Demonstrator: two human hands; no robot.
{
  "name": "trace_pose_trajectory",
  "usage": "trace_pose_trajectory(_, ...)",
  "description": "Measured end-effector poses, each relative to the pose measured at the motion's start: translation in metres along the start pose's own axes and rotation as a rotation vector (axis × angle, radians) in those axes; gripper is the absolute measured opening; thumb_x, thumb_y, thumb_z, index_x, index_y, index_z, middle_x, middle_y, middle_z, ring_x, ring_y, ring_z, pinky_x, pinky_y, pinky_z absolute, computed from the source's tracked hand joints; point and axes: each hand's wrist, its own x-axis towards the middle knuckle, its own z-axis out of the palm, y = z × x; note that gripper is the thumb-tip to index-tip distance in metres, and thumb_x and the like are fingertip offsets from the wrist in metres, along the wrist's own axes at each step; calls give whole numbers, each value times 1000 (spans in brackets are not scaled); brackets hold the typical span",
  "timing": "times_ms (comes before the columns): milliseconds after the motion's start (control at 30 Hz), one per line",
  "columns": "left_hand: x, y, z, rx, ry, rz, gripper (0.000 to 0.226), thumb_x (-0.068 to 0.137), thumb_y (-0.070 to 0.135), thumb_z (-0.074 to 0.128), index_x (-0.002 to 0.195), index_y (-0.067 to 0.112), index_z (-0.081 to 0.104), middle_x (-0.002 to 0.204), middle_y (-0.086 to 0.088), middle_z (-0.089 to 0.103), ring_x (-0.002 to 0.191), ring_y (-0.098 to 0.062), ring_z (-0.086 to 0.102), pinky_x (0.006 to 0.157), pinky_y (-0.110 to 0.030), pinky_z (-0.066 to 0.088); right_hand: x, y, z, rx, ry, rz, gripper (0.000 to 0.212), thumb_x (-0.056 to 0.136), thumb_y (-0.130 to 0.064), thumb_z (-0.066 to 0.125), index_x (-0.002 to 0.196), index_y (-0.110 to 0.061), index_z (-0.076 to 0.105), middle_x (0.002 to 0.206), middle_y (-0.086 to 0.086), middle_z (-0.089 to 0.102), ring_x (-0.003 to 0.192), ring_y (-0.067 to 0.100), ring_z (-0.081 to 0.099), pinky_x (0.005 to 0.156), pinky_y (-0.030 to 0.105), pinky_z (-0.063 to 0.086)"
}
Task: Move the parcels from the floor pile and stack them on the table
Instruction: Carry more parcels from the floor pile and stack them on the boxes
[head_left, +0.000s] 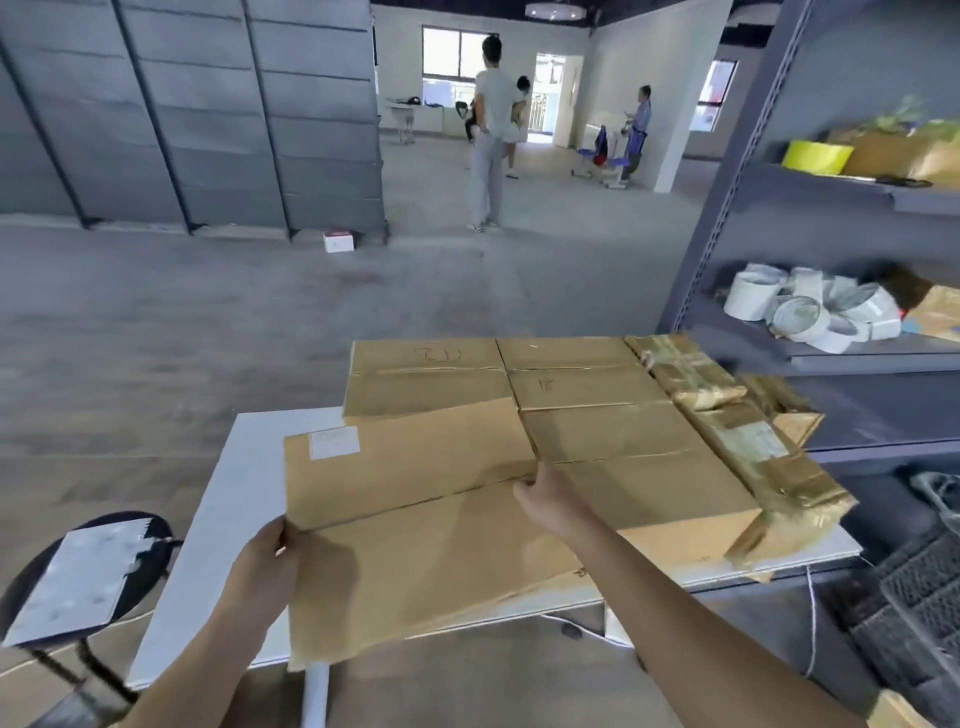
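Note:
A large flat cardboard parcel (415, 530) with a white label lies tilted over the near edge of the white table (234, 493). My left hand (265, 566) grips its left edge, thumb on top. My right hand (550, 499) holds its far right edge, fingers curled over the rim where it meets the neighbouring box. Behind and to the right, two more cardboard parcels (431, 374) (623, 431) lie flat on the table. A tape-wrapped parcel (737, 436) sits along the right side.
A dark round stool (88, 577) with a grey sheet on it stands left of the table. Grey metal shelving (810, 208) with white rolls and a yellow bowl rises on the right. Dark crates (914, 613) sit at lower right. People stand far off across the concrete floor.

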Motion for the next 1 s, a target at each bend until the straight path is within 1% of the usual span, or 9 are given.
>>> trace_pose_trajectory(67, 23, 0, 12, 6, -3, -47, 21, 92, -1, 40, 99, 5, 59, 99, -9, 61, 99, -31, 53, 84, -39, 40, 21, -1, -4, -166, -45, -5, 23, 95, -25, 46, 104, -8, 58, 95, 8, 59, 82, 25, 56, 65, 26, 38)
trace_pose_trajectory(133, 44, -2, 22, -1, -16, -101, 24, 91, -2, 39, 99, 9, 59, 102, -10, 59, 100, -33, 53, 87, -40, 40, 39, 0, -4, -313, -88, -7, 29, 96, -31, 45, 94, -7, 61, 100, 15, 66, 94, 30, 63, 72, 29, 44)
trace_pose_trajectory(233, 65, -6, 35, -30, -60, -147, 25, 91, -3, 40, 96, 9, 61, 101, -13, 60, 92, -30, 53, 81, -37, 39, 58, 1, -2, -472, -133, -6, 44, 99, -35, 43, 107, 2, 64, 113, 20, 65, 109, 34, 61, 83, 31, 48)
trace_pose_trajectory(333, 75, -11, 44, -57, -122, -154, 27, 91, 0, 42, 100, 13, 64, 101, -10, 66, 93, -28, 59, 77, -35, 44, 68, 2, -2, -587, -139, -24, 44, 100, -32, 43, 110, 5, 63, 117, 23, 62, 112, 35, 57, 91, 34, 46)
trace_pose_trajectory(500, 93, -18, 49, -98, -123, -193, 28, 88, 19, 51, 113, 26, 64, 112, 2, 67, 102, -21, 60, 91, -41, 47, 81, 12, 8, -597, -66, -120, 33, 97, -25, 44, 118, -6, 61, 128, 15, 46, 123, 33, 42, 100, 40, 42)
trace_pose_trajectory(700, 88, -5, 58, -162, -86, -216, 26, 95, 22, 52, 119, 25, 61, 113, 2, 61, 104, -22, 53, 88, -35, 38, 79, 40, 16, -645, 13, -264, 36, 95, -27, 40, 126, -15, 53, 135, 2, 44, 132, 23, 31, 102, 34, 34)
trace_pose_trajectory(800, 89, -2, 59, -220, -59, -169, 25, 96, 20, 51, 118, 25, 62, 112, 4, 62, 104, -20, 52, 88, -32, 35, 83, 43, 16, -582, -38, -278, 44, 97, -30, 40, 136, -14, 49, 146, -4, 37, 139, 17, 24, 110, 31, 26)
trace_pose_trajectory(867, 93, -5, 57, -215, -54, -153, 27, 98, 19, 49, 121, 24, 61, 114, 3, 61, 104, -20, 52, 89, -31, 34, 86, 40, 18, -526, -64, -269, 47, 97, -31, 40, 141, -15, 45, 150, -6, 34, 140, 17, 26, 114, 32, 24)
trace_pose_trajectory(1000, 101, -10, 54, -43, -40, -91, 33, 99, 20, 46, 131, 19, 55, 128, -6, 58, 114, -27, 50, 94, -36, 36, 93, 33, 19, -500, -106, -279, 50, 98, -32, 40, 146, -16, 40, 153, -6, 30, 141, 17, 27, 117, 35, 23)
